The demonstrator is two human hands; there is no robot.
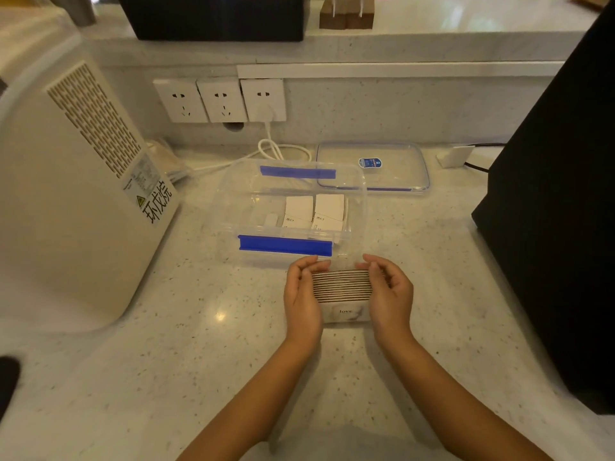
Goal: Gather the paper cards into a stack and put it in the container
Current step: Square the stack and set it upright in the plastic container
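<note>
A stack of paper cards (342, 287) stands on edge on the counter, its front card marbled and printed "love". My left hand (301, 294) presses its left end and my right hand (389, 291) presses its right end, so both hands hold it between them. Just behind the stack sits the clear plastic container (233, 207) with blue clips, open on top. Inside it lie white folded cards (314, 211).
The container's clear lid (372, 168) lies behind it to the right. A white appliance (66, 194) stands at the left, a tall black object (559, 211) at the right. Wall sockets (219, 99) and a white cable (273, 149) are at the back.
</note>
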